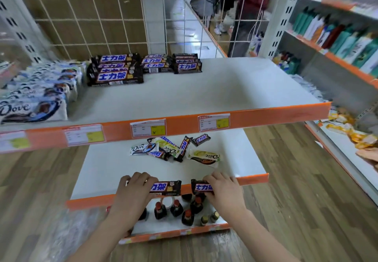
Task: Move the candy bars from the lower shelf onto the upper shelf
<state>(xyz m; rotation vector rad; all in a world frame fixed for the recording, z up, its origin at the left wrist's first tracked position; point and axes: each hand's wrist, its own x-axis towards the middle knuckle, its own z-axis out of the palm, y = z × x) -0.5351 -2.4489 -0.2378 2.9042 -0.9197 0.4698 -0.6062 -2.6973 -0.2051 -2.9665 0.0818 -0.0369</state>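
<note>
Gripping one dark bar each, left hand and right hand hide seemingly half their wrappers

Dark small bottles are standing on the bottom shelf. Tall bottles are lining the neighbouring rack's upper shelf, yellow packets lying lower. A person is standing behind the wire grid.

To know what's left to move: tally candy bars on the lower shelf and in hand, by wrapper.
Dark brown Snickers bars, lower shelf: 4
Pale yellow Dove bars: 2
White-and-blue Dove bar: 1
Snickers bars in left hand and right hand: 2
Total: 9
</note>
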